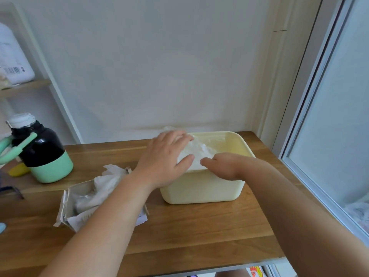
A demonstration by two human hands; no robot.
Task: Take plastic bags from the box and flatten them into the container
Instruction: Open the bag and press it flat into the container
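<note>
A pale yellow plastic container (pixel 201 188) stands on the wooden table, with clear plastic bags (pixel 196 154) lying inside it. My left hand (pixel 165 156) lies flat over the container's left side, fingers spread on the bags. My right hand (pixel 221 166) reaches over the near rim, its fingers dipping down inside onto the bags; the fingertips are hidden. To the left, partly under my left forearm, an open cardboard box (pixel 73 212) holds more crumpled plastic bags (pixel 103 184).
A black and mint green bottle (pixel 42 152) with a white cap stands at the table's left. A yellow object (pixel 18 170) lies beside it. A shelf (pixel 26 86) with a white jug is at the far left. A window frame (pixel 311 156) borders the right.
</note>
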